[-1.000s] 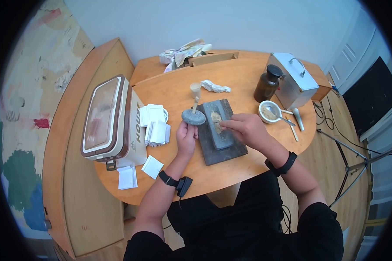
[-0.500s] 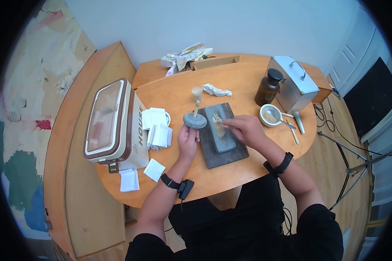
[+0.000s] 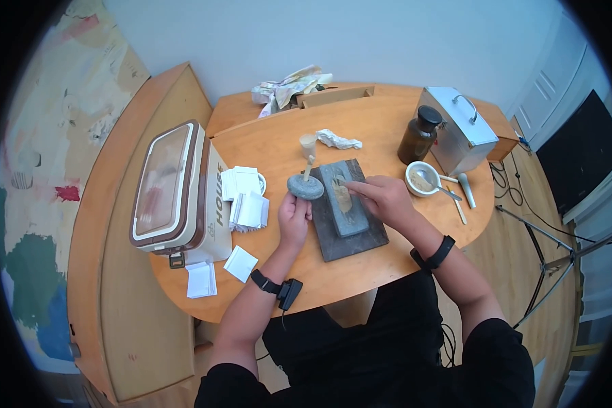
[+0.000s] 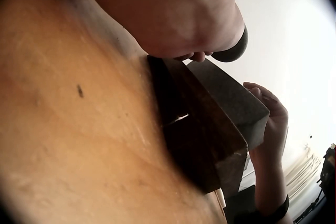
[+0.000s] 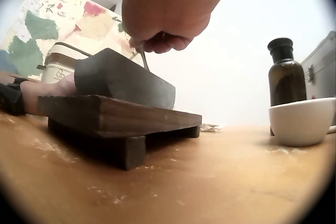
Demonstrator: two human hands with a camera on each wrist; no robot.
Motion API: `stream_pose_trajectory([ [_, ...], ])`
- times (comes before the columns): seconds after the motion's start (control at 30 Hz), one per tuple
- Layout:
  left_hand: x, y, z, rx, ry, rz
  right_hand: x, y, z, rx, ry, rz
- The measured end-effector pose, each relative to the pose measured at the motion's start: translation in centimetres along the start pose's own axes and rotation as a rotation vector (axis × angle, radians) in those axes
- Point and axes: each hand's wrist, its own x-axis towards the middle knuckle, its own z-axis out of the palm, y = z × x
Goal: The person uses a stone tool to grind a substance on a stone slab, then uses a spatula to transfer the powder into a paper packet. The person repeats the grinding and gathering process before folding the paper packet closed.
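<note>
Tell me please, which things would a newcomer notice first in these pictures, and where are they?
Probably the big case marked HOUSE, at the left of the table. Next, in the middle, a grey slab with tan powder lies on a dark board; the right hand pinches a thin tool over it, and the left hand holds a round grey stone beside it. Farther right, a dark bottle stands by a silver case.

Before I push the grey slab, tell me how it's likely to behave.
The grey slab looks thick and stone-like, so probably stiff and heavy for its size. Lying long and low on the dark board, it would likely slide rather than roll. The loose-looking powder on top may spill if tilted.
</note>
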Motion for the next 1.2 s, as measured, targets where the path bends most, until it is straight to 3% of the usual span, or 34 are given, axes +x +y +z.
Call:
stream_pose_trajectory([
  [1.2, 0.04, 0.17, 0.05, -0.021, 0.012, -0.004, 0.00, 0.16, 0.09, 0.131, -0.036, 0.081],
])
